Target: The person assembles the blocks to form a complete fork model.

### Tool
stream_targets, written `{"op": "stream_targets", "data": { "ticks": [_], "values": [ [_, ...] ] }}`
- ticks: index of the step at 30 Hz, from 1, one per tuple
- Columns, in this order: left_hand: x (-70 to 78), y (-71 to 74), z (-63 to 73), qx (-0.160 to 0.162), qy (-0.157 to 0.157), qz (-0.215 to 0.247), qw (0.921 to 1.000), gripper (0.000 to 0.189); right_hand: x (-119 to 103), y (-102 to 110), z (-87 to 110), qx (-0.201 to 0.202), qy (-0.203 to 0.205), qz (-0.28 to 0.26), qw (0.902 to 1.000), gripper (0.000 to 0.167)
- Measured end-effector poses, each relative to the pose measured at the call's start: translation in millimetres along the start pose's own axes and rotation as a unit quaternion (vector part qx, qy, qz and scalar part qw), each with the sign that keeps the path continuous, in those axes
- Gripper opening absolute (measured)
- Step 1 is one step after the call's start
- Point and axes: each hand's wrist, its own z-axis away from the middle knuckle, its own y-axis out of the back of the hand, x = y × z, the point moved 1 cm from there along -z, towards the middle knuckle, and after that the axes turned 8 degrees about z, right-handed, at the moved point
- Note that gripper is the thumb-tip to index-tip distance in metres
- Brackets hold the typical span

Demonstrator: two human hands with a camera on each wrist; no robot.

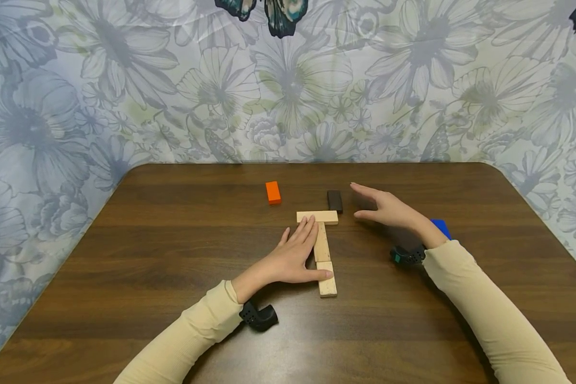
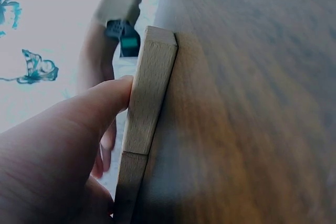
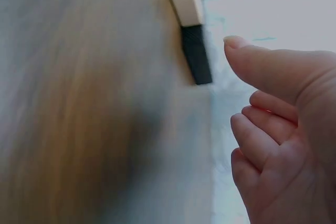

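Three pale wooden blocks lie on the table in a T shape. A crosswise block (image 1: 324,217) forms the top, with a middle block (image 1: 322,242) and a lower block (image 1: 327,288) end to end below it. My left hand (image 1: 295,256) lies spread over their left side. Its thumb rests on the lower block and its fingertips reach the crosswise block. To the right, my right hand (image 1: 389,209) hovers with fingers extended and nothing in it. A black block (image 1: 334,201) stands between that hand and the crosswise block's right end.
An orange block (image 1: 273,193) lies farther back on the left. Something blue (image 1: 441,228) shows partly from behind the right wrist. The brown wooden table (image 1: 149,256) ends at a flower-patterned cloth (image 1: 288,96) behind it.
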Motion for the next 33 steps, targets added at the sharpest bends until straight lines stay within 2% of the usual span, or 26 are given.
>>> {"op": "stream_targets", "data": {
  "ticks": [7, 13, 16, 24, 27, 33],
  "values": [
    [-0.7, 1.7, 1.5, 0.005, -0.004, 0.002, 1.0, 0.105, 10, 28, 40.4, 0.011, -0.015, 0.004, 0.9998, 0.073],
    [-1.8, 0.0, 0.2, 0.0, 0.001, -0.001, 1.0, 0.105, 24, 41, 72.9, 0.007, -0.057, -0.048, 0.9972, 0.072],
    [-1.9, -1.7, -0.9, -0.002, 0.001, 0.001, 1.0, 0.106, 31, 45, 89.8, -0.005, -0.072, -0.058, 0.9957, 0.07],
    [-1.6, -2.2, -0.3, -0.006, 0.002, 0.0, 1.0, 0.105, 60, 54, 135.3, -0.053, -0.071, -0.056, 0.9944, 0.072],
    [-1.7, -0.7, 0.7, -0.006, 0.001, 0.001, 1.0, 0.105, 66, 53, 144.8, -0.066, -0.068, -0.07, 0.9931, 0.073],
    [-2.5, -0.5, 0.4, -0.004, -0.004, 0.007, 1.0, 0.105, 71, 47, 151.9, -0.061, -0.059, -0.077, 0.9934, 0.072]
  ]
}}
